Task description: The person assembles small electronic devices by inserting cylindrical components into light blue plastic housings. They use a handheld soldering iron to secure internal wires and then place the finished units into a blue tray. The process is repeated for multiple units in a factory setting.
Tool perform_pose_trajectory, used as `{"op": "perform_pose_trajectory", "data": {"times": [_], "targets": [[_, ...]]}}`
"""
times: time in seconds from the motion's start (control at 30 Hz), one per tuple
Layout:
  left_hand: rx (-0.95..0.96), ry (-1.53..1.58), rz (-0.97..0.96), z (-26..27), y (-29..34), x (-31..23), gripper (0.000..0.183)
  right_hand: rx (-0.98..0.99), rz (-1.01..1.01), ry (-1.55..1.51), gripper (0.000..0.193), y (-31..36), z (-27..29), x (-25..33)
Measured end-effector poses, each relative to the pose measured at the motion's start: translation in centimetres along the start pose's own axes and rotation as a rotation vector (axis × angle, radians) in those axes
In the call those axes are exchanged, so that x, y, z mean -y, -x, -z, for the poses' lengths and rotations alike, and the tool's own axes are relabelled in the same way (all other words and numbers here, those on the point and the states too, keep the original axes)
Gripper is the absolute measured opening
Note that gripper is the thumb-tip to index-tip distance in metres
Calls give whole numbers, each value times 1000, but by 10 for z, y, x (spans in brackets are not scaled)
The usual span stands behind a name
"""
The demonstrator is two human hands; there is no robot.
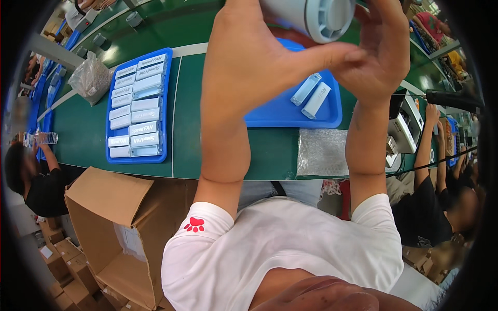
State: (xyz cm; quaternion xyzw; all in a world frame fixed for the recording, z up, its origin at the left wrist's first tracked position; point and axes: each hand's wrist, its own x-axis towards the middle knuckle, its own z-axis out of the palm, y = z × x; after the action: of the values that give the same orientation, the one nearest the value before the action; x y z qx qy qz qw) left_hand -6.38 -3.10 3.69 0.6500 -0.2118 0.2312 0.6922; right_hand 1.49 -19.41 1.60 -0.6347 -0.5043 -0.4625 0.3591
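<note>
Up close at the top of the head view is a light-blue cylindrical housing (295,14) with a slotted round end facing me. My left hand (246,57) is closed around its left and near side, its thumb stretched along below it. On the other side my right hand (381,57) cups the slotted end with curled fingers; some of its fingers are hidden. Below both hands lies a blue tray (270,118) with light-blue boxed pieces (316,101) in it, partly covered by my hands and arms.
A second blue tray (110,150) at left holds rows of white and light-blue boxes (145,106). Beside it sits a clear plastic bag (91,78). Bubble wrap (321,153) lies at the green table's near edge. An open carton (109,197) stands below left. Co-workers sit both sides.
</note>
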Motion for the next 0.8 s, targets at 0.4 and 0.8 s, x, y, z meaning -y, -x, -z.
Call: {"op": "perform_pose_trajectory", "data": {"times": [0.4, 0.8], "targets": [[-468, 94, -309, 37, -24, 62, 50, 1038, -578, 195, 45, 149, -2, -12], [-285, 452, -183, 14, -17, 60, 44, 729, -532, -204, 37, 81, -4, -17]]}}
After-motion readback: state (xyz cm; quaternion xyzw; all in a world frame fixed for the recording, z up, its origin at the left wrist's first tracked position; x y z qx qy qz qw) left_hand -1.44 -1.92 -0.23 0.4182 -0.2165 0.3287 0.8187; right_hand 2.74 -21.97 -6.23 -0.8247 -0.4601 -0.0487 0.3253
